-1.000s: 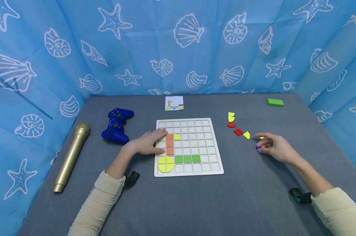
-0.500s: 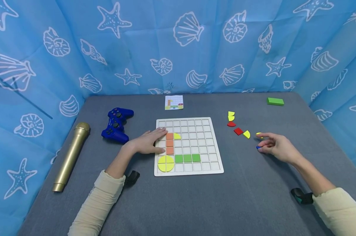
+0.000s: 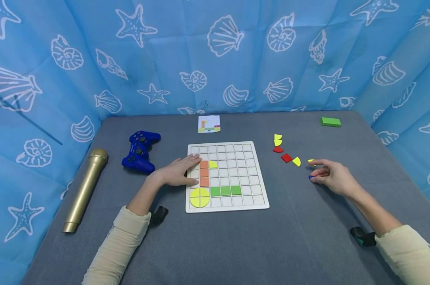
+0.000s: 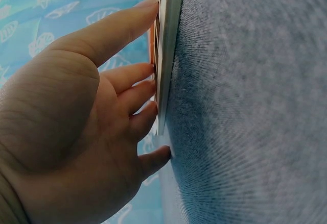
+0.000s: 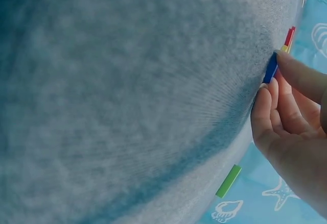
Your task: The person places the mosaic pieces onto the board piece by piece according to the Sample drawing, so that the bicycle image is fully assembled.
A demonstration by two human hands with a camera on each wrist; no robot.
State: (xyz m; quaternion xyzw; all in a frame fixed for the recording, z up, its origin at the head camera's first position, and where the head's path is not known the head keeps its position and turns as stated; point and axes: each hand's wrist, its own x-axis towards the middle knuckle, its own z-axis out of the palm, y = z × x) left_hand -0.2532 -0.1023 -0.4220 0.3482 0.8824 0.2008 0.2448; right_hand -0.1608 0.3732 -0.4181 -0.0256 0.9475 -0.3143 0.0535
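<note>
My left hand [image 3: 177, 173] rests with spread fingers on the left edge of a white grid board [image 3: 227, 210]. On the board lie three orange squares [image 3: 204, 173], three green squares [image 3: 226, 190], a yellow quarter-circle [image 3: 213, 164] and a yellow circle [image 3: 199, 197] made of quarter pieces. To the right of the board, my right hand [image 3: 332, 179] pinches a small blue piece [image 5: 271, 68] between thumb and fingers, close over the table. A yellow piece [image 3: 311, 161] lies just beyond its index finger, partly hidden.
Between board and right hand lie a red square [image 3: 286, 158], a red quarter-circle [image 3: 278, 149] and several yellow pieces [image 3: 296, 161]. A pattern card [image 3: 209, 124] is behind the board. A green block [image 3: 330, 122], a blue game controller [image 3: 140, 152] and a gold microphone [image 3: 86, 190] lie farther out.
More of the yellow piece beyond the right index finger shows now. The right hand keeps hold of the blue piece with hardly any movement; the left hand stays put on the board.
</note>
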